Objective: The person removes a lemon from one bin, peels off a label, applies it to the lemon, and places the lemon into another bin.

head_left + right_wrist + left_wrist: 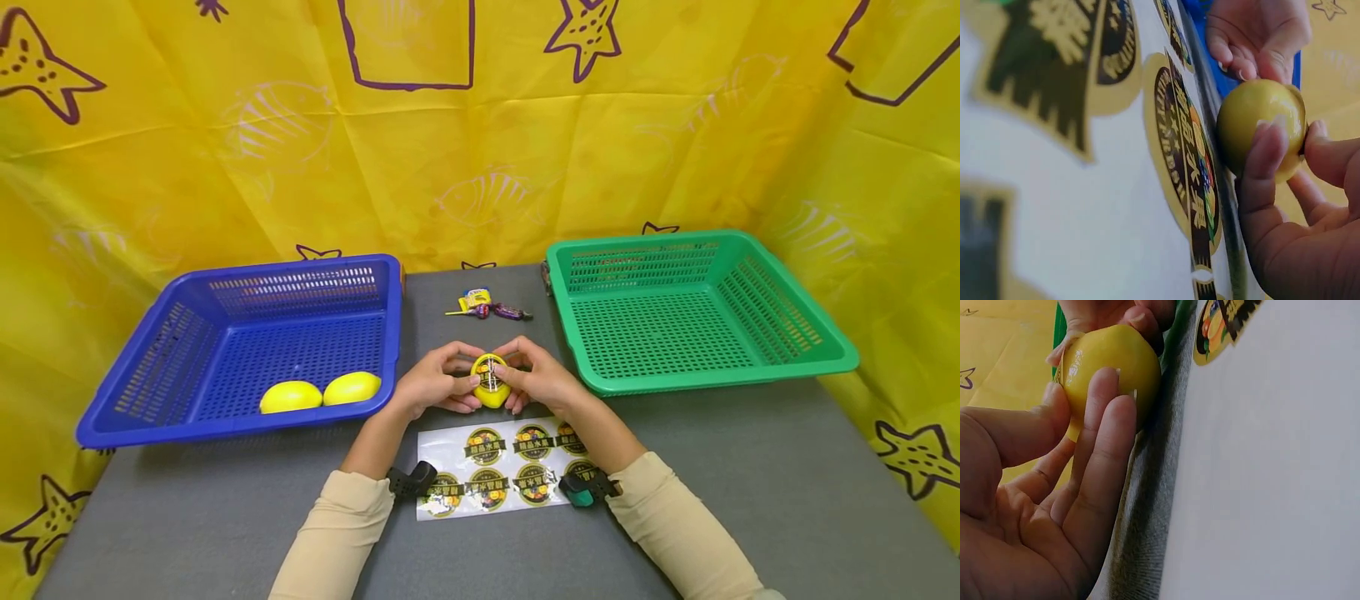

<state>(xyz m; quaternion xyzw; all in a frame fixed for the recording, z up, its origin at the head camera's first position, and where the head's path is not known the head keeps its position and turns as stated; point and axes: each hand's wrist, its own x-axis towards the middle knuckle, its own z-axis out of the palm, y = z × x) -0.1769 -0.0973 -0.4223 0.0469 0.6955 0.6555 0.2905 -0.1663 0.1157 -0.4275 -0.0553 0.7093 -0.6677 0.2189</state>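
Observation:
Both hands hold one yellow lemon [491, 385] just above the grey table, between the two baskets. My left hand [438, 385] grips its left side with thumb and fingers [1107, 419] on the lemon [1110, 365]. My right hand [534, 379] grips the right side, its fingers [1266, 156] curled round the lemon [1260, 122]. A round sticker sits on the lemon's top face. A white sticker sheet [498, 467] with several round labels lies below the hands, seen close up as the sheet [1085, 187] in the right wrist view.
A blue basket [247, 350] at the left holds two more lemons [291, 397] [352, 387]. A green basket [690, 308] stands at the right. A few wrapped candies [487, 307] lie at the back between them. Yellow cloth hangs behind.

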